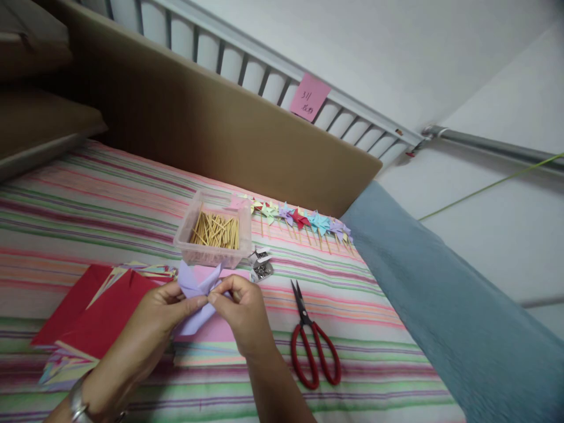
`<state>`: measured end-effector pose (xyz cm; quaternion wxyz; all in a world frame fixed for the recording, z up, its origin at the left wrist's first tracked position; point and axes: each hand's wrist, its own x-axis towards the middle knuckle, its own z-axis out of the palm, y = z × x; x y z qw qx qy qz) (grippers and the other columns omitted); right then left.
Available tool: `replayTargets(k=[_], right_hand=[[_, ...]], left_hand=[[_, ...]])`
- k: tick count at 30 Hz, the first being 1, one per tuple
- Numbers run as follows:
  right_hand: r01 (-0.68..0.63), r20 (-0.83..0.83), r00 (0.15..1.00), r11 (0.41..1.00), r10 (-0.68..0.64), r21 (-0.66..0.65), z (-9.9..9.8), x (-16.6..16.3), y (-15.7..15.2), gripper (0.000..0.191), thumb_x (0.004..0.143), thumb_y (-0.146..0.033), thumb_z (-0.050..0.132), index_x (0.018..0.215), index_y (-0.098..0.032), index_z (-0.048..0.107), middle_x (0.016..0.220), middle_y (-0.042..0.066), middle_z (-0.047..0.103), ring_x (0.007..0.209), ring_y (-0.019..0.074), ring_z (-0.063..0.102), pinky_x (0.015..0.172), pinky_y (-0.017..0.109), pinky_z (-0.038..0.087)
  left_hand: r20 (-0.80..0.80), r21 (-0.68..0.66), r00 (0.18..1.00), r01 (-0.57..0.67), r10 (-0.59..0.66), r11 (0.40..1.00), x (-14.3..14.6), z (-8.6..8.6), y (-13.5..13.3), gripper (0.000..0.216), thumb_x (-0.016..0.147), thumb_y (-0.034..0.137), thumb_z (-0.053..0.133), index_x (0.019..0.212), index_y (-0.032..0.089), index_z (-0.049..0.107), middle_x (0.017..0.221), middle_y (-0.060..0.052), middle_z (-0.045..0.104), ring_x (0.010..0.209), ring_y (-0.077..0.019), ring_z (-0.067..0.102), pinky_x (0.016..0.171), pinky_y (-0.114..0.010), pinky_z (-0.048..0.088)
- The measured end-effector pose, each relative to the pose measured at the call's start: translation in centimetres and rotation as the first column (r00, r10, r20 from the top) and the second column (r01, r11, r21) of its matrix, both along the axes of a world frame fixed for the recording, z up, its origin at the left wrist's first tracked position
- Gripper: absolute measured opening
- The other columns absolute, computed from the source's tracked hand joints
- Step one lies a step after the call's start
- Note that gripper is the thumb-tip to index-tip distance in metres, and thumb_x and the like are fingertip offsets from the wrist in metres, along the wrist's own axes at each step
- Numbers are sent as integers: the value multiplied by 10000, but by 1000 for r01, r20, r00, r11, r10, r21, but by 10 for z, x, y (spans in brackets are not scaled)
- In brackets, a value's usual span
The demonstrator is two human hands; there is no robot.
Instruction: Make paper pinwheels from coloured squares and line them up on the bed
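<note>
Far left, red paper [99,294] tops a loose stack, perhaps for easy picking. The left hand [161,311] closes thumb and fingers on the purple paper [194,284], seemingly to keep its folds gathered, above pink sheets [220,332]. Just beyond sits the box [211,259], lidless, its sticks [215,230] within easy reach. The right hand [244,311] pinches the paper's middle, fingertips together, likely for fine control. Then metal bits [262,271] near the box, pinwheels [301,219] lined along the board [229,129], and scissors [305,322], points away, presumably for safety.
</note>
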<state>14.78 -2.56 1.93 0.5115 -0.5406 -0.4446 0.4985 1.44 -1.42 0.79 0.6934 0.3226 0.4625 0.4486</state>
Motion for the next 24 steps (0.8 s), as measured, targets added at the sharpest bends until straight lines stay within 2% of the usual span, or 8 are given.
replayTargets(k=[5, 11, 14, 18, 24], right_hand=[[-3, 21, 1000, 1000, 3, 3, -1, 0, 0, 65, 615, -195, 645, 601, -189, 581, 577, -40, 551, 540, 114, 471, 548, 238, 362], [-9, 11, 1000, 1000, 9, -19, 1, -1, 0, 71, 621, -211, 641, 612, -186, 575, 571, -41, 533, 543, 112, 453, 542, 234, 354], [0, 24, 1000, 1000, 0, -21, 2, -1, 0, 66, 626, -205, 634, 613, -185, 572, 575, -41, 533, 546, 113, 455, 543, 235, 354], [8, 63, 998, 1000, -9, 10, 2, 0, 0, 48, 646, -192, 630, 630, -183, 586, 607, -31, 562, 576, 124, 483, 561, 242, 377], [-12, 89, 996, 993, 2, 114, 0, 0, 0, 40, 673, -148, 625, 689, -182, 610, 699, -17, 610, 715, 151, 571, 698, 261, 438]], left_hand=[[20, -5, 1000, 7, -7, 1000, -1, -3, 0, 160, 556, 263, 832, 581, 181, 697, 523, 19, 643, 475, -106, 539, 445, -181, 388], [66, -8, 998, 23, -22, 1000, -1, -6, 0, 190, 571, 260, 834, 727, 192, 749, 676, -11, 732, 624, -147, 636, 592, -207, 482], [69, -28, 997, 22, -20, 999, 0, -6, 0, 188, 574, 269, 834, 724, 191, 752, 684, -13, 739, 608, -137, 629, 576, -195, 476], [73, -8, 997, 16, -15, 1000, 0, -4, 1, 176, 577, 264, 836, 724, 213, 754, 685, 4, 734, 603, -124, 615, 559, -180, 462], [95, 75, 994, 48, -55, 996, -2, -2, 2, 210, 635, 235, 804, 838, 243, 755, 779, 3, 743, 786, -150, 640, 729, -207, 478]])
